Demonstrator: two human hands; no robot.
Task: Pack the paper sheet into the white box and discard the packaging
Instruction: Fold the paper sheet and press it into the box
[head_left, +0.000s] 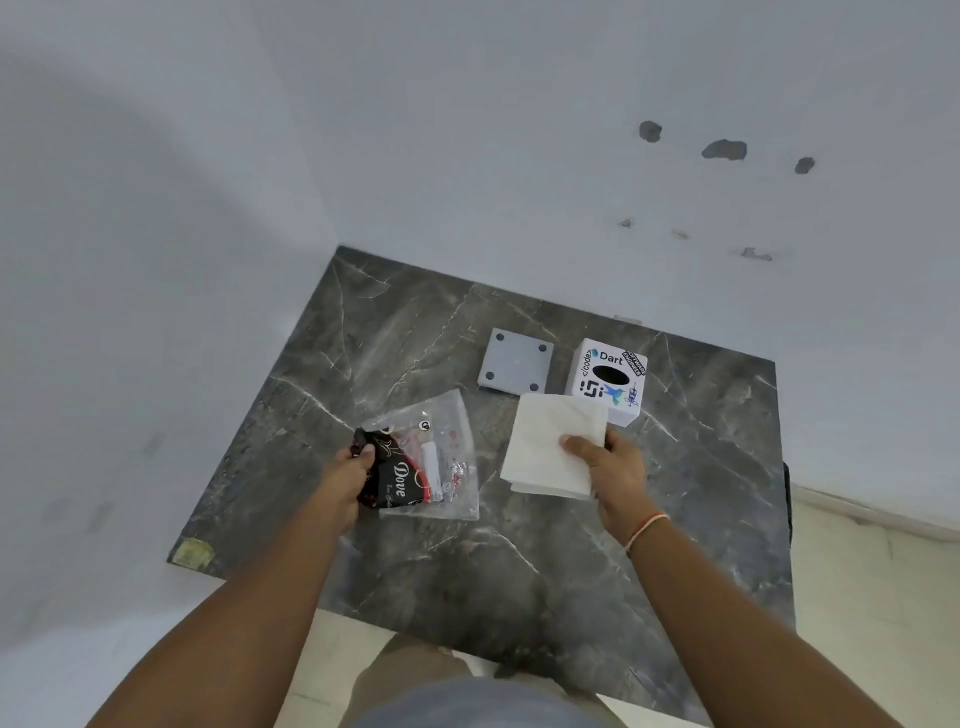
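My right hand (608, 470) grips a folded stack of white paper sheets (550, 447) by its right edge, just in front of the white box (608, 382). The box stands at the back right of the table, covered in stickers, with a dark oval hole on its upward face. My left hand (350, 480) pinches the left end of the clear plastic packaging (431, 457), which lies on the table and carries a black and red "Dove" label.
A grey square plate (515, 369) with dark round pads at its corners lies left of the box. All of it rests on a dark marble table (519, 561) set in a white wall corner. Pale floor shows to the right and below.
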